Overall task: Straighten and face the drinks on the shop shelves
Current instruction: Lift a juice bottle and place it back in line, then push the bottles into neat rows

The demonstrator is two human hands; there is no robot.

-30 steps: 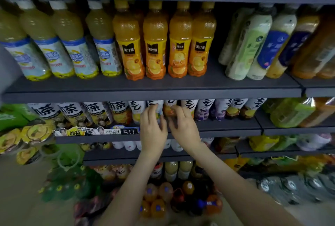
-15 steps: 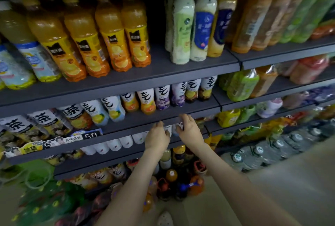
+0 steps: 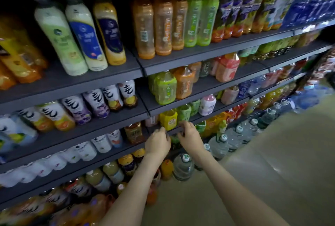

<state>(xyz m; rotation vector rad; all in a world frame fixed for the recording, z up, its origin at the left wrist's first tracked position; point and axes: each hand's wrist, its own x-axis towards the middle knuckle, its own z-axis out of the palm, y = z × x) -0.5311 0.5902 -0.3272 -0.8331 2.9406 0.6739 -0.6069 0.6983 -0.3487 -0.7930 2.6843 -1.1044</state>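
Both hands have shifted right, one bay over, and are now at a dark grey metal shelf lip [image 3: 173, 132].
Right hand [image 3: 190, 138] fingers [image 3: 186, 126] lie loose on the lip, grasping nothing. Left hand [image 3: 157, 143] fingers are curled at it, grip unclear. Just behind: one squat yellow-label plastic bottle [image 3: 168, 119], then two green bottles [image 3: 184, 113] and one pink-white bottle [image 3: 207, 105] to its right.

A yellow bottle [image 3: 168, 119] and a green bottle [image 3: 184, 113] stand tight together in front of me. The shelf above [image 3: 204, 86] sits low. The floor [image 3: 272, 153] beside me is open.
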